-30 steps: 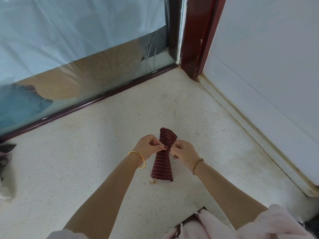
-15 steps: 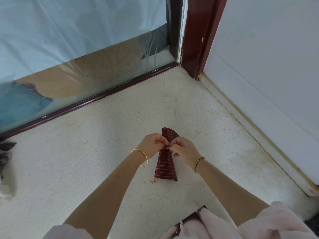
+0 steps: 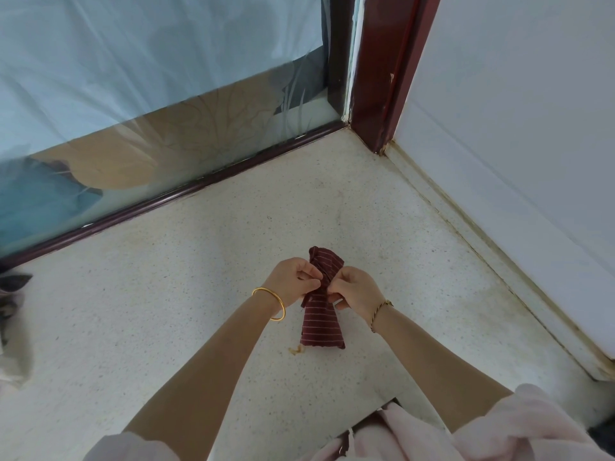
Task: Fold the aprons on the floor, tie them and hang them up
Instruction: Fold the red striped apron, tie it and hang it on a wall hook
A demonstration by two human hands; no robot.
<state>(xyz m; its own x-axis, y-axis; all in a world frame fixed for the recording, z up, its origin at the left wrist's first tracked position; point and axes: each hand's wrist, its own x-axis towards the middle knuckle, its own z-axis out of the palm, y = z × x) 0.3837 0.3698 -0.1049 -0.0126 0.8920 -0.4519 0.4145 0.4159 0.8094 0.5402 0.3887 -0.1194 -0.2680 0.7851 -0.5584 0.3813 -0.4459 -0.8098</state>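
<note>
The dark red cloth apron with thin pale stripes (image 3: 321, 322) is folded into a narrow bundle, pinched in at its waist so that the far end puffs out and the near end flares. It sits low over the middle of the floor. We cannot tell whether its near edge rests on the floor or hangs just above it.

Our left hand (image 3: 293, 281) and right hand (image 3: 354, 289) meet at that waist, fingers curled in and pinching the cloth there from either side. We take it that we are drawing the tie tight, though the strap itself is hidden under our fingers.

The risk we see is at the knot. If one hand lets go before the tie has bitten, the folds could spring apart and the bundle would open. A loose knot might also slip later, when the apron hangs by it.

A thin gold bangle (image 3: 271, 302) circles the left wrist and a braided cord bracelet (image 3: 379, 311) the right. A small yellowish scrap (image 3: 296, 350) lies on the pale speckled stone floor (image 3: 166, 311) just beside the bundle's near left corner. At the left edge lies a crumpled grey and white cloth (image 3: 10, 311), well apart from us. Far off stand the frosted glass panel with its dark red bottom rail (image 3: 166, 201), a dark red wooden post (image 3: 382, 78) and, to the right, a plain white wall (image 3: 515, 128). Nothing blocks our hands, and no hook or rail for hanging is in sight.
</note>
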